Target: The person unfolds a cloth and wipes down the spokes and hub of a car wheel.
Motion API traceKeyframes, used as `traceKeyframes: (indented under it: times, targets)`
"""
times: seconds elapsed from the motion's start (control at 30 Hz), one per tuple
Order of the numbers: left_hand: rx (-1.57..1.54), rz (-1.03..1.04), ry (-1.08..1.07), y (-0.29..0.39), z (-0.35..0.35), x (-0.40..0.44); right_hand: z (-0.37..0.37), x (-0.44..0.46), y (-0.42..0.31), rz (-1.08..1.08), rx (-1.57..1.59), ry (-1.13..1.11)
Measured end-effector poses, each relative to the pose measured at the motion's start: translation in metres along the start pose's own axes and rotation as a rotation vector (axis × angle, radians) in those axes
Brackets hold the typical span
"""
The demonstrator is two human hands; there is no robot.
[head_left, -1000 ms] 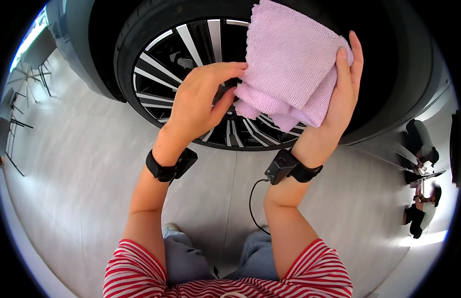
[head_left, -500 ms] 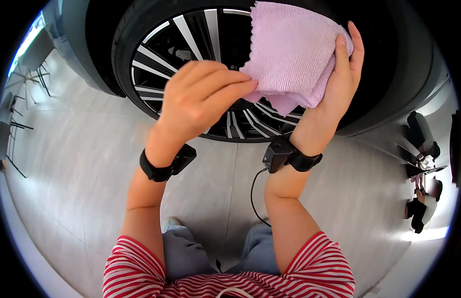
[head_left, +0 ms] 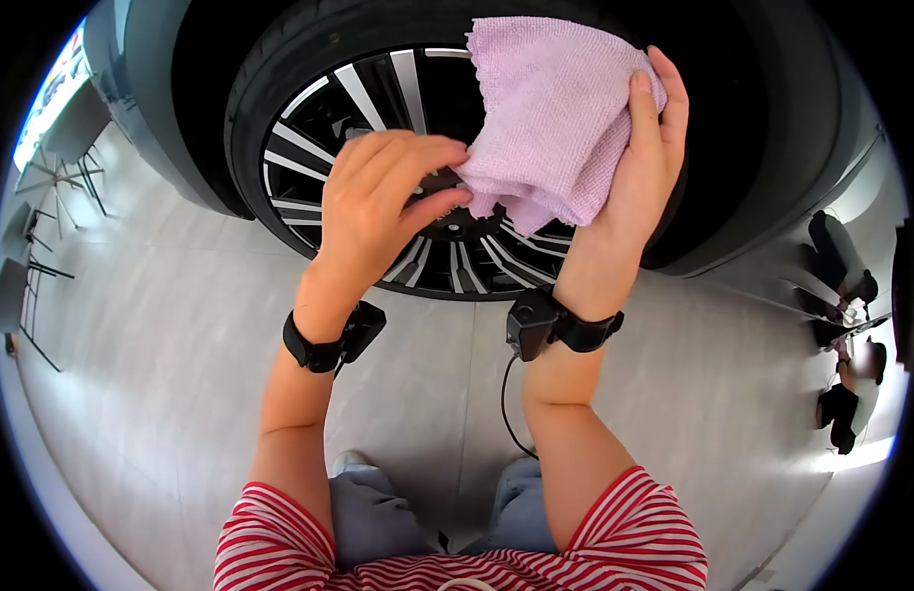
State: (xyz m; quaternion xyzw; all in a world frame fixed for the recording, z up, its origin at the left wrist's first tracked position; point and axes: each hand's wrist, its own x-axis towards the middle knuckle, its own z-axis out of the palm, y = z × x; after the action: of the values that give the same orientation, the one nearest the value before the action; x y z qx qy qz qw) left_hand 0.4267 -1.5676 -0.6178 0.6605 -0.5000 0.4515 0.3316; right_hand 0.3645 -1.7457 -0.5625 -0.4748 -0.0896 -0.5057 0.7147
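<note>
A folded pink cloth (head_left: 550, 113) with a scalloped edge hangs in front of a car wheel (head_left: 407, 84) with black and silver spokes. My right hand (head_left: 649, 163) grips the cloth from its right side, with fingertips showing at the upper right corner and the palm behind the fabric. At the cloth's lower left edge is my left hand (head_left: 383, 187), its thumb and fingers parted. The fingertips are right by the edge; whether they touch it I cannot tell. The cloth hides the right part of the wheel.
The tyre (head_left: 250, 148) sits inside a dark wheel arch of a grey car body (head_left: 146, 89). Chairs (head_left: 77, 123) stand on the pale tiled floor (head_left: 161, 315) at the left. Other people (head_left: 851, 394) are at the far right. A black cable (head_left: 506, 404) hangs from my right wrist device.
My left thumb and fingers have parted from their pinch on the cloth's edge. The cloth and my right hand have shifted left and slightly down in view.
</note>
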Motion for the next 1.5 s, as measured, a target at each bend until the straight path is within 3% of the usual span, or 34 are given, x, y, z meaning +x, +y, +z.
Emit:
traceKeyframes:
  times: [0.13,0.47,0.6,0.67,0.87,0.93,1.07,1.13,1.27,1.33,1.4,1.5]
  targets:
    - [-0.140,-0.223,-0.067,0.009,-0.005,0.011,0.006,-0.003,0.000,0.007,0.016,-0.032]
    - [-0.389,-0.366,-0.182,-0.006,-0.031,0.004,0.002,0.004,0.010,-0.155,-0.297,-0.102]
    - [-0.436,-0.417,-0.077,-0.015,-0.051,0.001,-0.003,0.004,0.008,-0.146,-0.458,-0.204]
    - [-0.516,-0.476,-0.004,-0.011,-0.062,0.001,-0.006,0.001,0.007,-0.079,-0.545,-0.337]
    - [-0.122,-0.747,0.110,-0.002,-0.075,0.004,-0.025,-0.001,0.023,0.323,-0.506,-0.905]
    - [-0.131,-0.726,0.103,-0.003,-0.078,0.004,-0.017,-0.002,0.018,0.293,-0.737,-1.093]
    - [-0.167,-0.832,0.145,0.009,-0.070,0.016,-0.011,-0.012,0.018,0.160,-0.790,-1.225]
    - [-0.067,-0.770,0.088,0.004,-0.071,0.013,-0.008,-0.026,0.032,-0.069,-0.928,-1.199]
    - [-0.040,-0.718,0.110,-0.002,-0.071,0.008,0.002,-0.029,0.040,0.087,-0.692,-1.072]
    - [-0.053,-0.698,0.121,-0.009,-0.074,0.002,0.005,-0.030,0.049,-0.028,-0.646,-0.930]
    - [-0.105,-0.740,0.123,-0.010,-0.078,-0.001,0.008,-0.030,0.041,0.024,-0.616,-0.900]
    - [-0.187,-0.854,0.108,0.000,-0.079,0.008,0.006,-0.026,0.034,0.015,-0.461,-1.027]
